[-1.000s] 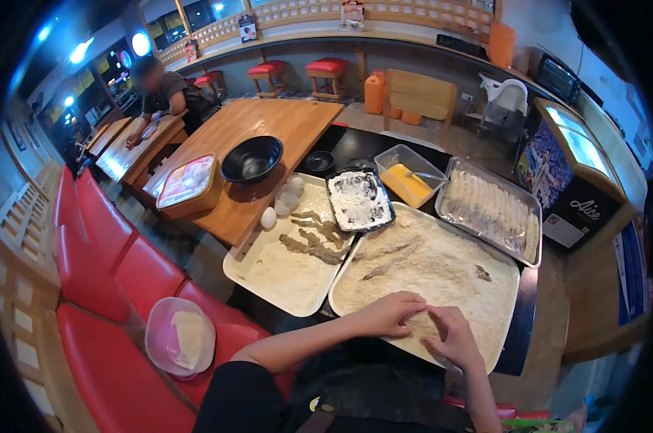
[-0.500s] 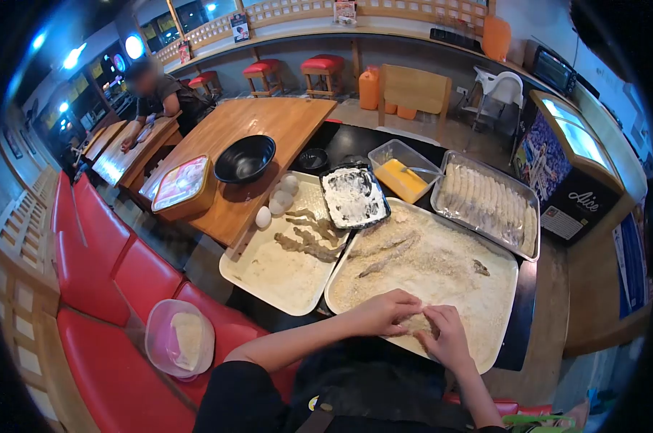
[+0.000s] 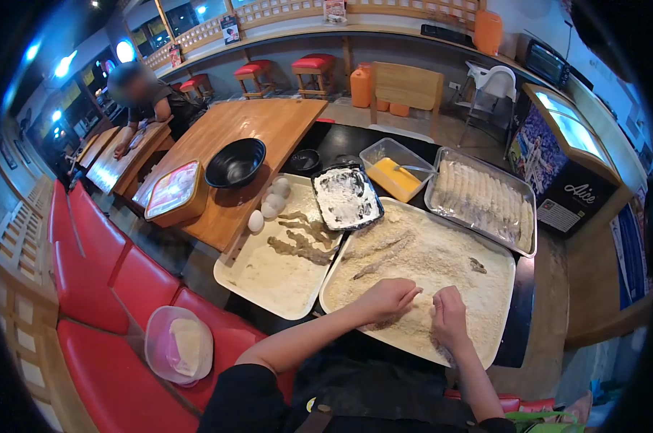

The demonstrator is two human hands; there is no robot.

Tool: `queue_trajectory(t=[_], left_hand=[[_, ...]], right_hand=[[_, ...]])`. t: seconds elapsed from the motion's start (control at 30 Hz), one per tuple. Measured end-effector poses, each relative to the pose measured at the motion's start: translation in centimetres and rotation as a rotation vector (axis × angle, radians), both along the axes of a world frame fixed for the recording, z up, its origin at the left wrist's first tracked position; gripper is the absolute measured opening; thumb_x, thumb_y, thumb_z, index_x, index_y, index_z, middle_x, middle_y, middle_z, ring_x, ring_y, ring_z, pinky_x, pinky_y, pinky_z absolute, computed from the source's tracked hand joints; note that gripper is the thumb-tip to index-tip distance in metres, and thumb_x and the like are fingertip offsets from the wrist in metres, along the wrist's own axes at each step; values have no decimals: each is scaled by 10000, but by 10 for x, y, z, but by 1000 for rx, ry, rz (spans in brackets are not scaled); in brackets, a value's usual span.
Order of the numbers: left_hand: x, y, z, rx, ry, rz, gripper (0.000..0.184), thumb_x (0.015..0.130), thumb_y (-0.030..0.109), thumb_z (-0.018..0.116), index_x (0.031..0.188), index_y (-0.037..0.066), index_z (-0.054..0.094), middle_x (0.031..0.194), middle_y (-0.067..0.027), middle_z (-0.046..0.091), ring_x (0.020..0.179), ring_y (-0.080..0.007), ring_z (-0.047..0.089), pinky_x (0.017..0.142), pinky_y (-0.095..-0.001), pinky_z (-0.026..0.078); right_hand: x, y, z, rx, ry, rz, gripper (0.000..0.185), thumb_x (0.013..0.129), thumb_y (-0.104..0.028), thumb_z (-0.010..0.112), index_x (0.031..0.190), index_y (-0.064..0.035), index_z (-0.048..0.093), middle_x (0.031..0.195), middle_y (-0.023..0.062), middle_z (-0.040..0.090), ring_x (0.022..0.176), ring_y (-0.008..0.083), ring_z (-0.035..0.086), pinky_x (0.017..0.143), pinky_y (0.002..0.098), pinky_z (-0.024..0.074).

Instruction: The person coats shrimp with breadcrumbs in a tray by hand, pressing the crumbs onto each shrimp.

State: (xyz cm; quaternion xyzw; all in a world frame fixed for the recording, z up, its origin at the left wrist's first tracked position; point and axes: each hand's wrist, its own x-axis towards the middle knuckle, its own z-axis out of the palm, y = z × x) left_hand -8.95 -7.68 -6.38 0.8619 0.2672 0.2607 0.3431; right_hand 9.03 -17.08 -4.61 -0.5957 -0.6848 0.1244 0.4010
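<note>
On the black desk, the crumb tray spans center to lower right of the frame. In its upper left, a shrimp lies slantwise, long axis rising rightward, beyond the left hand, the nearer one. The right hand is apart, rightward. Both grips are drawn together; whether either pinches anything, I cannot tell.

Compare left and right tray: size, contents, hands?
The left tray looks smaller than the right tray.
The left tray has a thin dusting and bare shrimp; the right tray, thick crumbs and coated shrimp.
The left hand and right hand are over the right tray, neither over the left tray.
Both: pale, shallow, rounded corners.
</note>
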Motion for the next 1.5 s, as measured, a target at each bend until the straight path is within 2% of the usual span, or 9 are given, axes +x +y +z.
queue_trajectory(t=[0.1,0.3,0.4,0.5,0.6,0.8,1.1,1.3,1.5], left_hand=[[-1,0,3,-17,95,-14,266,961,279,547,855,41,599,753,-200,574,750,-379,589,669,-436,477],[-17,-4,20,87,221,-119,230,876,305,642,970,96,631,956,-131,643,875,-326,614,720,-431,487],[-29,-10,19,159,159,-255,374,822,311,695,1130,112,617,1188,-121,608,1072,-317,582,863,-432,477],[-36,-14,7,259,98,-326,556,834,300,702,1333,129,526,1323,-151,531,1222,-360,503,1022,-470,410],[-32,-10,-11,346,88,-331,624,835,302,703,1389,127,475,1385,-161,491,1288,-362,459,1072,-474,375],[-7,10,-10,375,93,-258,596,818,262,714,1345,73,509,1314,-149,539,1214,-355,504,1039,-445,409],[-17,7,-6,282,-17,-261,326,807,182,731,1102,56,674,1056,-75,651,993,-269,611,859,-361,522],[-16,5,-5,276,55,-262,332,809,177,731,1116,63,675,1085,-74,658,1004,-264,616,858,-361,523],[-20,-1,0,256,-9,-204,459,786,185,747,1216,83,625,1158,-126,623,1065,-318,592,903,-394,505]], right_hand=[[-2,6,-6,-6,-51,16,199,879,-90,606,753,14,492,777,193,501,751,368,487,672,462,407],[10,-8,4,-88,-176,176,218,795,-144,727,848,-18,556,897,162,567,861,338,539,748,435,446],[3,-20,30,-86,-151,296,331,738,-173,784,990,-46,610,1013,143,602,965,332,567,848,410,471],[3,-28,31,-90,-197,323,459,715,-217,797,1109,-62,618,1094,132,616,1061,341,567,941,419,460],[14,-27,12,-78,-237,282,490,719,-204,792,1148,-58,607,1118,138,609,1082,349,559,957,431,453],[21,-12,9,-73,-217,160,422,725,-95,763,1111,-12,611,1093,151,611,1067,342,564,928,411,467],[17,-15,5,-53,-97,142,282,719,-44,755,987,-8,677,1005,125,668,985,312,589,872,385,496],[19,-14,4,-97,-92,149,293,711,-40,766,991,-15,685,995,120,675,980,305,592,879,382,494],[25,-18,10,-61,-108,106,373,705,-69,783,1055,-19,663,1038,142,661,996,320,594,887,384,496]])
